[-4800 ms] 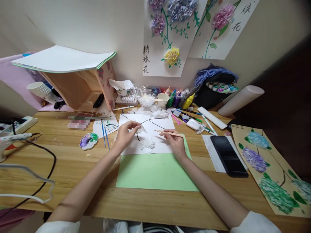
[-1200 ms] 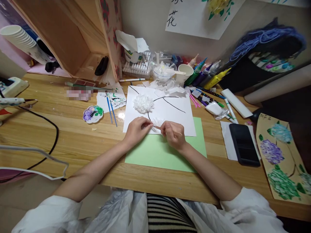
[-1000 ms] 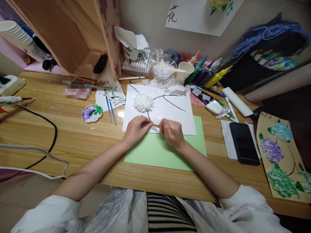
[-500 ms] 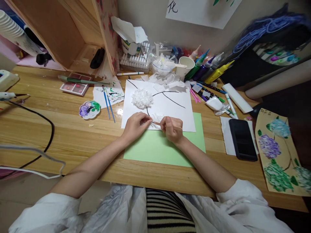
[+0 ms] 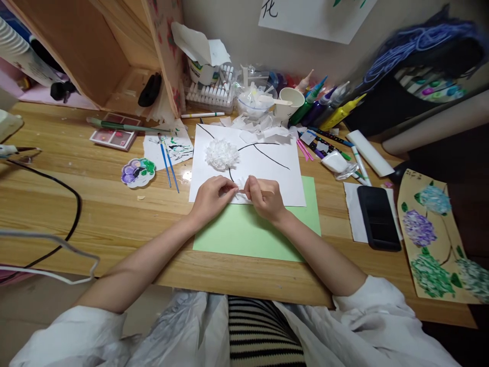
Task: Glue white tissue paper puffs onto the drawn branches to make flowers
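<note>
On a white sheet (image 5: 275, 178) with black branch lines sits a round, ruffled flower of white paper bits (image 5: 222, 154). A smaller cluster of white paper bits (image 5: 241, 182) lies lower down, partly behind my hands. My left hand (image 5: 214, 196) is closed in a pinch beside this cluster; what its fingertips hold is too small to make out. Curled round a thin wooden stick (image 5: 267, 193), my right hand (image 5: 264, 198) brings the stick's tip close to the left fingertips. Under the white sheet, a green sheet (image 5: 255, 232) shows along the front and right.
Torn white paper (image 5: 263, 127) lies behind the sheet, near a paper cup (image 5: 289, 104) and paint bottles (image 5: 317, 102). Blue brushes (image 5: 168, 163) and a paint palette (image 5: 138, 172) are at left. At right are a phone (image 5: 379, 218) and a flower painting (image 5: 431, 234).
My right hand has shifted slightly left, closer to my left fingertips, and its grip has turned a little. My left hand stays in its pinch. The whole view has shifted slightly.
</note>
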The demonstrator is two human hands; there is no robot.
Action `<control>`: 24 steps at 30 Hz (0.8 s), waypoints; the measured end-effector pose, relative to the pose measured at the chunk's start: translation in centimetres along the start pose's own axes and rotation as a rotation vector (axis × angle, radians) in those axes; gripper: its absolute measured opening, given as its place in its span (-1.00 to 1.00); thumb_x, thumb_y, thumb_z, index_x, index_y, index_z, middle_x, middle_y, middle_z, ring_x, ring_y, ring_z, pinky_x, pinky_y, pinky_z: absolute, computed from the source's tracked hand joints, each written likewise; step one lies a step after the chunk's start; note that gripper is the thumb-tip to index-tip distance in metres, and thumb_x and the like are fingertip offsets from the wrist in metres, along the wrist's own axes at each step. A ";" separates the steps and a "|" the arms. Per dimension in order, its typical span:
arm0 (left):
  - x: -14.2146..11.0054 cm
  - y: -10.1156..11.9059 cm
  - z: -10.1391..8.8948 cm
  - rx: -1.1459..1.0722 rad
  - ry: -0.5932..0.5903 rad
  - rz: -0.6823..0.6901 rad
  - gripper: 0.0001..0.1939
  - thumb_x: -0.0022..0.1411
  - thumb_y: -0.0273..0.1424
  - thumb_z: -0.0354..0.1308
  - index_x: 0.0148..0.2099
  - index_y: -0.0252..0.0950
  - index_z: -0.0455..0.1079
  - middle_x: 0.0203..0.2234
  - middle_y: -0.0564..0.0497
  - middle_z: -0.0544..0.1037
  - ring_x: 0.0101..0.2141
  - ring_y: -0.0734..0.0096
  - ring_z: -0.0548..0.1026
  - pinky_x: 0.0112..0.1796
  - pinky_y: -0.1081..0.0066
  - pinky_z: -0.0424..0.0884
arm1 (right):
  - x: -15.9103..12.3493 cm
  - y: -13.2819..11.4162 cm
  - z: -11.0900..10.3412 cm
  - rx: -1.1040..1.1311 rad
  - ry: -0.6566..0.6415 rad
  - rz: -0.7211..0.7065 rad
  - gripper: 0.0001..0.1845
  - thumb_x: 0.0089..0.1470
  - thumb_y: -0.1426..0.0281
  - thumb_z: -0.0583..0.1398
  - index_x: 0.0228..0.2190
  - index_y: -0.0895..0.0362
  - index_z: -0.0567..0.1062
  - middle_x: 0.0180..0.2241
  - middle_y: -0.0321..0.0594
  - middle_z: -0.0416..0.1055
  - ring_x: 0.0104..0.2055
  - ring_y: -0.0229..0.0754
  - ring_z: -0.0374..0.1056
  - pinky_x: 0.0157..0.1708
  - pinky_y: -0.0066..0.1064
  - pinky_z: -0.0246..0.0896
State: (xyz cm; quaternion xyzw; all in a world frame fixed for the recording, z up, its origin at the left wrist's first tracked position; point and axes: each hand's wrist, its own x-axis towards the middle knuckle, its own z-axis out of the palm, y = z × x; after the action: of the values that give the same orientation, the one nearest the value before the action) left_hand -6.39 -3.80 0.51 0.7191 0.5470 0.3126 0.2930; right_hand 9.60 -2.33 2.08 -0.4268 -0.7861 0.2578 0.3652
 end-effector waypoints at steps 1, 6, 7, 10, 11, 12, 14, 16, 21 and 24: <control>0.0 0.0 0.0 0.001 0.001 -0.001 -0.87 0.17 -0.35 0.09 -0.31 -0.27 0.42 -0.44 0.06 0.47 -0.36 0.44 0.39 -0.31 0.45 0.27 | 0.0 0.0 0.0 0.006 -0.001 0.012 -0.44 0.25 0.23 -0.18 -0.72 0.10 0.21 -0.70 -0.27 0.23 -0.66 -0.31 0.15 -0.57 -0.40 0.01; 0.0 -0.1 0.1 -0.014 0.003 -0.003 -0.87 0.18 -0.36 0.08 -0.32 -0.28 0.42 -0.44 0.06 0.46 -0.37 0.46 0.38 -0.32 0.46 0.27 | -0.4 -0.1 -0.7 0.128 0.084 -0.003 -0.46 0.26 0.30 -0.16 -0.73 0.09 0.20 -0.72 -0.30 0.21 -0.69 -0.33 0.13 -0.58 -0.41 0.04; 0.0 -0.1 0.1 -0.016 0.002 -0.003 -0.87 0.18 -0.36 0.08 -0.32 -0.28 0.42 -0.44 0.06 0.46 -0.37 0.46 0.38 -0.32 0.46 0.27 | -0.7 -0.1 -0.9 0.162 0.113 -0.034 -0.46 0.25 0.32 -0.16 -0.73 0.09 0.19 -0.73 -0.30 0.19 -0.69 -0.33 0.12 -0.59 -0.42 0.04; -0.1 0.0 0.0 -0.016 0.006 -0.004 -0.88 0.17 -0.37 0.09 -0.32 -0.28 0.42 -0.44 0.06 0.46 -0.37 0.46 0.38 -0.32 0.46 0.27 | -1.6 0.3 -1.0 0.218 0.139 -0.174 -0.50 0.24 0.38 -0.15 -0.72 0.09 0.16 -0.75 -0.32 0.15 -0.71 -0.33 0.07 -0.63 -0.42 0.00; -0.1 0.0 0.0 -0.015 0.009 -0.005 -0.89 0.17 -0.38 0.09 -0.32 -0.27 0.42 -0.44 0.07 0.46 -0.37 0.46 0.38 -0.32 0.46 0.27 | -1.8 0.5 -0.8 0.213 0.130 -0.221 -0.51 0.24 0.40 -0.15 -0.72 0.09 0.16 -0.76 -0.32 0.13 -0.71 -0.33 0.05 -0.64 -0.42 -0.01; 0.0 0.0 0.0 -0.014 0.011 -0.007 -0.89 0.17 -0.38 0.09 -0.32 -0.27 0.42 -0.44 0.07 0.46 -0.38 0.47 0.38 -0.33 0.46 0.27 | -1.9 0.6 -0.7 0.198 0.119 -0.259 -0.53 0.23 0.42 -0.15 -0.71 0.09 0.17 -0.76 -0.33 0.13 -0.70 -0.33 0.05 -0.64 -0.42 -0.02; 0.0 0.0 0.1 -0.008 0.013 -0.012 -0.90 0.16 -0.39 0.09 -0.33 -0.27 0.42 -0.45 0.07 0.46 -0.38 0.47 0.38 -0.33 0.46 0.27 | -1.9 0.9 -0.3 0.152 0.101 -0.294 -0.55 0.22 0.46 -0.15 -0.68 0.10 0.18 -0.74 -0.32 0.14 -0.69 -0.33 0.06 -0.63 -0.43 -0.01; 0.0 0.1 0.1 -0.001 0.012 -0.018 -0.90 0.16 -0.38 0.10 -0.33 -0.27 0.42 -0.45 0.07 0.46 -0.39 0.47 0.38 -0.33 0.46 0.27 | -1.7 1.1 0.0 0.109 0.093 -0.295 -0.56 0.22 0.46 -0.14 -0.67 0.10 0.19 -0.73 -0.31 0.16 -0.68 -0.33 0.08 -0.63 -0.43 0.00; 0.0 0.1 0.1 0.001 0.007 -0.020 -0.89 0.16 -0.37 0.10 -0.32 -0.27 0.42 -0.45 0.07 0.46 -0.38 0.46 0.38 -0.33 0.46 0.28 | -1.6 1.1 0.2 0.088 0.110 -0.190 -0.52 0.24 0.39 -0.16 -0.69 0.10 0.21 -0.73 -0.31 0.18 -0.69 -0.33 0.11 -0.61 -0.43 0.05; 0.0 0.0 0.1 -0.001 0.011 -0.015 -0.89 0.17 -0.37 0.09 -0.33 -0.28 0.42 -0.45 0.07 0.46 -0.38 0.47 0.38 -0.33 0.46 0.28 | -1.5 0.6 0.2 0.124 0.140 0.013 -0.48 0.25 0.32 -0.16 -0.70 0.11 0.23 -0.77 -0.35 0.16 -0.72 -0.36 0.12 -0.62 -0.46 0.07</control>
State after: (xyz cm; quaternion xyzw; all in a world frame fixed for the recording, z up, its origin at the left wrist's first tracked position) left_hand -6.29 -3.80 0.46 0.7130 0.5539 0.3148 0.2928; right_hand 10.34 -3.31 1.00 -0.4253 -0.7384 0.2781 0.4433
